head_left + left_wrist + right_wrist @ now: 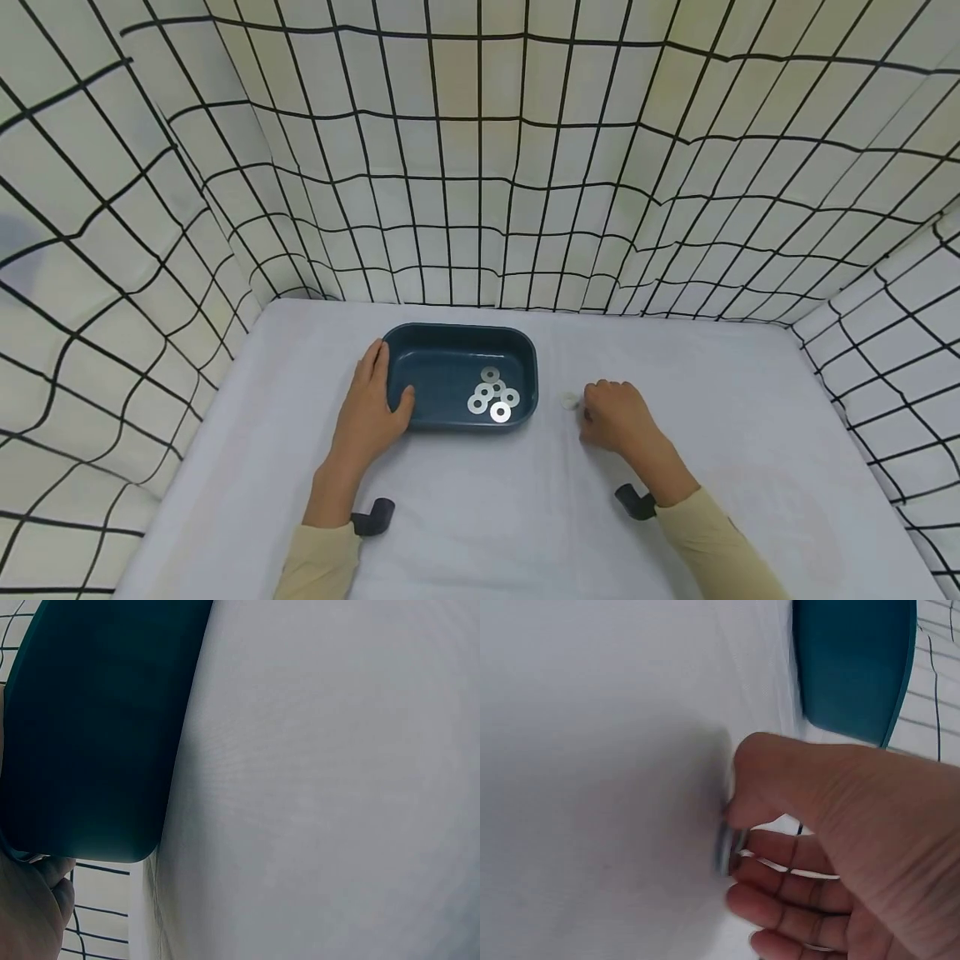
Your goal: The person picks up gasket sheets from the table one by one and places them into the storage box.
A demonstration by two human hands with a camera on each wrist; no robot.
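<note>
A dark blue rectangular tray (431,418) holds several flat metal washers (500,412) in its right half, some overlapping. My left hand (371,417) grips the tray's left end, the fingers along its outer side and the thumb at the front rim. In the left wrist view the tray's outer wall (97,750) hides most of that hand. Right of the tray, my right hand (617,417) is low over the cloth with its fingers bent. The right wrist view shows it pinching a washer (724,851) between thumb and fingers. Another pale washer (570,401) lies on the cloth beside its fingertips.
White cloth (480,517) covers the table. A black wire grid (480,177) stands along the back and both sides, with pale sheeting behind it. Dark strap pieces (373,517) stick out at both wrists, near the beige sleeves (318,562).
</note>
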